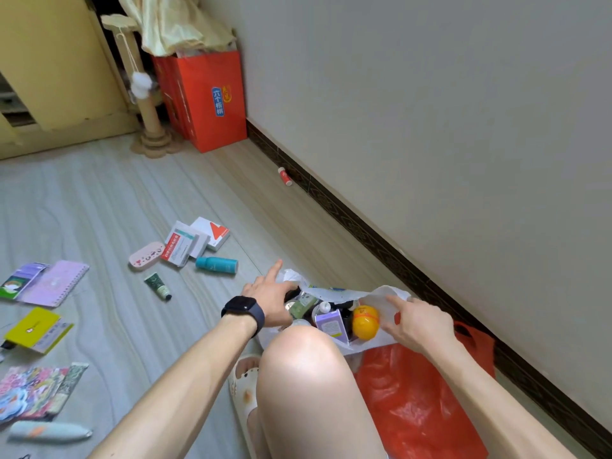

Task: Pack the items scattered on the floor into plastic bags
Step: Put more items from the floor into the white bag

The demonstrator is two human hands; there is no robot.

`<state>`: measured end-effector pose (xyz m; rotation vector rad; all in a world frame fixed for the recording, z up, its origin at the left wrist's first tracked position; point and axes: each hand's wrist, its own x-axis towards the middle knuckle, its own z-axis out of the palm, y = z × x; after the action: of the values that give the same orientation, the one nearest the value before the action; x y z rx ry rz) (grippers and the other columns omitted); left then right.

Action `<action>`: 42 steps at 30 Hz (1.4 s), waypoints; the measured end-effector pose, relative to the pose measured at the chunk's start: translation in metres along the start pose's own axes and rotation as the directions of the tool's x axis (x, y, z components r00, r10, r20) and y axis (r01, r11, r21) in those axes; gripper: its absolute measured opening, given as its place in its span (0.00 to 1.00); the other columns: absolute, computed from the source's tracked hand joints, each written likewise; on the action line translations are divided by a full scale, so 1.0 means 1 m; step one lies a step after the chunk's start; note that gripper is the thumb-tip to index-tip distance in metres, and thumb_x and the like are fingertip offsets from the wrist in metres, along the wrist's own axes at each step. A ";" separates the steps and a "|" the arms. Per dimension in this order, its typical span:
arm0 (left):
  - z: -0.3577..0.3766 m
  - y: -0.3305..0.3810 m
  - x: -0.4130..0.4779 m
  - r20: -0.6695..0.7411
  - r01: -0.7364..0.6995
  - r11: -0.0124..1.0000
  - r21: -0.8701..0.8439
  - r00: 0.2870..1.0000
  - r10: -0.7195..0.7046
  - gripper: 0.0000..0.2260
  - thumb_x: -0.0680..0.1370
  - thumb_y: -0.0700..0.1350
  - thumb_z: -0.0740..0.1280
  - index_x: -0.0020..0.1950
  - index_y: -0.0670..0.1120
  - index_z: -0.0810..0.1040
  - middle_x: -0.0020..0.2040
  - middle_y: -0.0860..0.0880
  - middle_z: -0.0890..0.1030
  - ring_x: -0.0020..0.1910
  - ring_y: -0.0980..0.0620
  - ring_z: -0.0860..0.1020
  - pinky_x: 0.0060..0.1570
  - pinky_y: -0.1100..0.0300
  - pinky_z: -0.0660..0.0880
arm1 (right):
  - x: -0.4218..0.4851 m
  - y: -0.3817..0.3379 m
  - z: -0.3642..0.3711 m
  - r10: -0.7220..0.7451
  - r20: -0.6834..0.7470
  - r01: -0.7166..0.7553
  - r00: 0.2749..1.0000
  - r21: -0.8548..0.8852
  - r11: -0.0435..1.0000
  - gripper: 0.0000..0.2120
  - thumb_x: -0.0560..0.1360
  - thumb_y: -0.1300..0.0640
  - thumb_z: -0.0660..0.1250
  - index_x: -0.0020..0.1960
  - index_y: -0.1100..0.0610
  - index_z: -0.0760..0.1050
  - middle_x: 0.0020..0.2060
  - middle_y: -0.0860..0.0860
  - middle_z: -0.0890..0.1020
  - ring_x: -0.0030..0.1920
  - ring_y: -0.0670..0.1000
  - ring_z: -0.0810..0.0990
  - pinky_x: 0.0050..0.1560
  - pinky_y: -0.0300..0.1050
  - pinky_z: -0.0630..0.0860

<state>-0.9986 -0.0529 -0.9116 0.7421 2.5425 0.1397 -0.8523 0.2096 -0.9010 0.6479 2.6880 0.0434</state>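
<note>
A white plastic bag (381,294) stands open on the floor in front of my knee. Inside it lie a yellow egg-shaped toy (365,323), a purple box (331,324) and several small bottles. My left hand (270,294), with a dark watch on the wrist, grips the bag's left rim, index finger stretched out. My right hand (419,323) holds the bag's right rim beside the yellow toy. Loose on the floor to the left are a teal bottle (217,265), a green tube (158,285), white boxes (192,241) and a pink case (146,256).
A red plastic bag (420,402) lies flat under my right arm. Notebooks (54,283), a yellow card (33,327), sticker sheets (33,390) and a pale tube (49,432) litter the left floor. A small red bottle (284,176) lies by the skirting. A red paper bag (212,101) and a cat post (149,104) stand at the back.
</note>
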 end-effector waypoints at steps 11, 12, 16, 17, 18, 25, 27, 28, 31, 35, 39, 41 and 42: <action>-0.073 -0.074 -0.048 -0.197 0.110 0.994 -0.009 0.974 -0.110 0.30 0.74 0.53 0.64 0.76 0.60 0.61 0.79 0.49 0.56 0.75 0.45 0.60 0.71 0.48 0.61 | 0.004 -0.117 -0.064 -0.571 -0.341 0.629 0.747 0.080 0.774 0.23 0.80 0.41 0.59 0.74 0.37 0.63 0.73 0.44 0.68 0.73 0.49 0.64 0.66 0.49 0.72; -0.074 -0.092 -0.058 -0.207 0.154 0.988 0.009 0.967 -0.149 0.30 0.75 0.52 0.64 0.76 0.60 0.61 0.79 0.49 0.57 0.76 0.45 0.60 0.72 0.48 0.60 | 0.005 -0.136 -0.068 -0.610 -0.349 0.668 0.712 0.066 0.742 0.23 0.80 0.42 0.59 0.75 0.37 0.62 0.74 0.44 0.68 0.74 0.49 0.64 0.67 0.49 0.71; -0.070 -0.168 -0.108 -0.190 0.369 0.929 0.008 0.913 -0.361 0.32 0.75 0.52 0.64 0.78 0.60 0.57 0.79 0.48 0.55 0.77 0.46 0.57 0.72 0.46 0.59 | 0.006 -0.211 -0.083 -0.740 -0.340 0.791 0.580 0.016 0.612 0.25 0.81 0.42 0.58 0.77 0.38 0.59 0.75 0.46 0.66 0.74 0.51 0.65 0.69 0.49 0.70; -0.067 -0.186 -0.120 -0.169 0.424 0.906 0.003 0.893 -0.418 0.33 0.75 0.53 0.64 0.78 0.61 0.55 0.79 0.47 0.55 0.77 0.46 0.57 0.72 0.46 0.59 | 0.005 -0.228 -0.085 -0.769 -0.325 0.815 0.550 0.008 0.580 0.25 0.81 0.42 0.58 0.77 0.39 0.58 0.75 0.46 0.66 0.73 0.51 0.65 0.69 0.49 0.70; -0.064 -0.203 -0.132 -0.152 0.478 0.878 -0.004 0.868 -0.473 0.33 0.75 0.53 0.64 0.78 0.61 0.54 0.79 0.47 0.55 0.76 0.45 0.58 0.72 0.46 0.59 | 0.005 -0.243 -0.087 -0.793 -0.311 0.835 0.523 0.002 0.550 0.26 0.81 0.42 0.58 0.77 0.39 0.58 0.75 0.46 0.66 0.73 0.51 0.66 0.68 0.49 0.70; 0.002 -0.300 -0.180 -0.038 0.682 0.715 -0.152 0.719 -0.694 0.32 0.75 0.57 0.63 0.78 0.60 0.56 0.79 0.49 0.54 0.76 0.45 0.59 0.70 0.46 0.60 | 0.026 -0.326 -0.069 -0.872 -0.162 0.882 0.462 -0.017 0.470 0.27 0.79 0.40 0.57 0.78 0.39 0.57 0.76 0.43 0.64 0.74 0.49 0.65 0.71 0.45 0.67; 0.030 -0.317 -0.185 0.015 0.711 0.671 -0.211 0.688 -0.725 0.32 0.75 0.58 0.63 0.77 0.61 0.56 0.79 0.50 0.55 0.76 0.45 0.59 0.70 0.46 0.60 | 0.037 -0.345 -0.054 -0.873 -0.071 0.874 0.483 -0.023 0.485 0.28 0.80 0.39 0.56 0.78 0.38 0.54 0.78 0.43 0.61 0.76 0.49 0.62 0.72 0.46 0.66; 0.045 -0.323 -0.186 0.043 0.728 0.644 -0.235 0.670 -0.741 0.31 0.75 0.58 0.62 0.77 0.60 0.57 0.78 0.50 0.55 0.76 0.45 0.59 0.71 0.46 0.59 | 0.042 -0.354 -0.046 -0.869 -0.023 0.869 0.494 -0.027 0.495 0.28 0.80 0.39 0.56 0.78 0.38 0.53 0.78 0.44 0.60 0.77 0.49 0.61 0.72 0.46 0.66; 0.090 -0.340 -0.184 0.144 0.771 0.574 -0.275 0.624 -0.768 0.31 0.75 0.56 0.62 0.77 0.59 0.57 0.80 0.50 0.52 0.77 0.44 0.55 0.74 0.47 0.56 | 0.063 -0.380 -0.020 -0.851 0.120 0.860 0.511 -0.074 0.505 0.29 0.79 0.40 0.57 0.78 0.37 0.53 0.79 0.45 0.59 0.77 0.49 0.59 0.71 0.47 0.67; 0.150 -0.359 -0.171 0.272 0.810 0.489 -0.325 0.575 -0.772 0.33 0.75 0.54 0.63 0.78 0.59 0.54 0.80 0.48 0.49 0.77 0.43 0.54 0.73 0.45 0.57 | 0.100 -0.421 0.018 -0.796 0.301 0.850 0.526 -0.149 0.505 0.28 0.80 0.41 0.57 0.78 0.39 0.55 0.79 0.47 0.58 0.77 0.51 0.59 0.70 0.48 0.68; 0.189 -0.375 -0.153 0.296 0.809 0.464 -0.361 0.571 -0.766 0.34 0.75 0.54 0.64 0.78 0.57 0.53 0.79 0.49 0.50 0.77 0.44 0.55 0.71 0.51 0.60 | 0.143 -0.468 0.053 -0.714 0.436 0.831 0.547 -0.184 0.524 0.28 0.80 0.42 0.58 0.78 0.42 0.57 0.79 0.49 0.59 0.76 0.53 0.62 0.70 0.50 0.68; 0.201 -0.388 -0.143 0.248 0.790 0.478 -0.384 0.587 -0.771 0.33 0.76 0.53 0.64 0.78 0.56 0.54 0.79 0.48 0.52 0.75 0.43 0.58 0.70 0.53 0.61 | 0.164 -0.496 0.067 -0.688 0.472 0.824 0.551 -0.177 0.539 0.28 0.79 0.43 0.58 0.78 0.43 0.57 0.78 0.49 0.62 0.74 0.54 0.65 0.70 0.51 0.67; 0.206 -0.396 -0.138 0.202 0.777 0.500 -0.384 0.598 -0.775 0.33 0.76 0.52 0.64 0.78 0.56 0.54 0.79 0.48 0.52 0.75 0.43 0.59 0.70 0.53 0.62 | 0.172 -0.510 0.072 -0.686 0.473 0.821 0.552 -0.163 0.548 0.28 0.79 0.43 0.59 0.78 0.44 0.59 0.76 0.50 0.65 0.73 0.55 0.67 0.70 0.52 0.68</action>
<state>-0.9887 -0.4691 -1.1237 -0.6269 2.4365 0.3783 -1.1896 -0.1736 -1.0873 -0.6419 2.2607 0.1730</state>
